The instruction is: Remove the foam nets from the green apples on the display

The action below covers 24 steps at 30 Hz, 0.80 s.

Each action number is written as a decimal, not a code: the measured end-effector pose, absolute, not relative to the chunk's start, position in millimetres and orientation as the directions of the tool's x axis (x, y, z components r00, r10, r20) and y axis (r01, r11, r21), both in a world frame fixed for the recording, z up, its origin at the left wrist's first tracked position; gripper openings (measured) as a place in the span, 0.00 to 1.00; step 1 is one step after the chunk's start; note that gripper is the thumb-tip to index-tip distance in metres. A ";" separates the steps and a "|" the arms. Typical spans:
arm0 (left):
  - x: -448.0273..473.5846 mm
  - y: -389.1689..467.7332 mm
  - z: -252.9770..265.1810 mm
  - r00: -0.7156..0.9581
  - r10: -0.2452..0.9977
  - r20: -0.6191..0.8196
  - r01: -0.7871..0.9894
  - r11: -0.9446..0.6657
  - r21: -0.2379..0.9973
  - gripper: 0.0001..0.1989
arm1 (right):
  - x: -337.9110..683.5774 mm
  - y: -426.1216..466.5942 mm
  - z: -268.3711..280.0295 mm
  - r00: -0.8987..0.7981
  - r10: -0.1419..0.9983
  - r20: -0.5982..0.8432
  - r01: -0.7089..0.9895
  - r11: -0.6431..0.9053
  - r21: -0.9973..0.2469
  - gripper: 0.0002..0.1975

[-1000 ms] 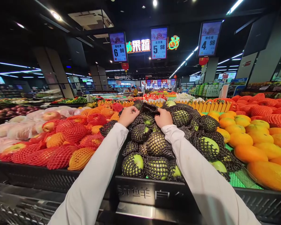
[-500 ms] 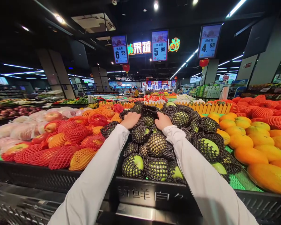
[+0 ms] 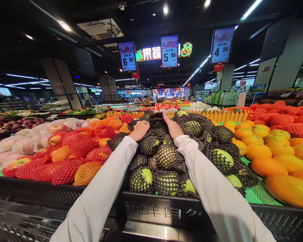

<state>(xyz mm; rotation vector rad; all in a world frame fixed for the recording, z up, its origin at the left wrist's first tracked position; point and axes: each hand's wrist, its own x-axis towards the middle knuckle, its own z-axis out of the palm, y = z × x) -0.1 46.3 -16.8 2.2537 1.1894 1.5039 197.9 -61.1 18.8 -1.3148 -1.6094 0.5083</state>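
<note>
A dark foam net sleeve (image 3: pixel 159 117) lies bunched between my hands over the heap of green apples. My left hand (image 3: pixel 139 130) is closed at its left side, fingers curled onto the black netting. At its right side is my right hand (image 3: pixel 173 127), thumb stretched straight forward along the net; its other fingers are largely hidden. A green apple in black netting (image 3: pixel 167 156) sits below, between my forearms. Closer to the front lie a netted apple (image 3: pixel 141 179) with bare green skin showing and another netted apple (image 3: pixel 166 182).
The black crate (image 3: pixel 164 205) runs along the front. Red and orange netted apples (image 3: pixel 80 146) are piled at left, oranges (image 3: pixel 270 151) at right. A low yellow fence (image 3: pixel 222 116) stands behind. Price screens (image 3: pixel 169 51) hang overhead; a person in yellow (image 3: pixel 147 101) is far back.
My right hand has gone from curled fingers to a thumb stretched forward. My left hand stays curled at the netting, nearly in place. The view has shifted slightly.
</note>
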 end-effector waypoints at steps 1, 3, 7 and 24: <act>2.0 41.3 -15.7 0.151 0.709 0.689 0.527 -0.647 0.551 0.08 | 197.7 -61.1 18.5 0.035 0.908 0.418 0.501 0.346 -0.793 0.35; 5.5 29.6 -11.2 0.152 0.731 0.666 0.539 -0.625 0.564 0.11 | 197.1 -60.6 17.9 0.054 0.908 0.415 0.498 0.336 -0.800 0.30; 6.9 8.9 2.1 0.296 0.739 0.605 0.593 -0.639 0.490 0.18 | 197.1 -54.7 13.8 0.109 0.912 0.395 0.500 0.293 -0.815 0.20; 1.2 7.4 6.4 0.388 0.663 0.640 0.447 -0.743 0.499 0.15 | 199.0 -44.4 8.4 -0.029 0.904 0.427 0.573 0.365 -0.734 0.26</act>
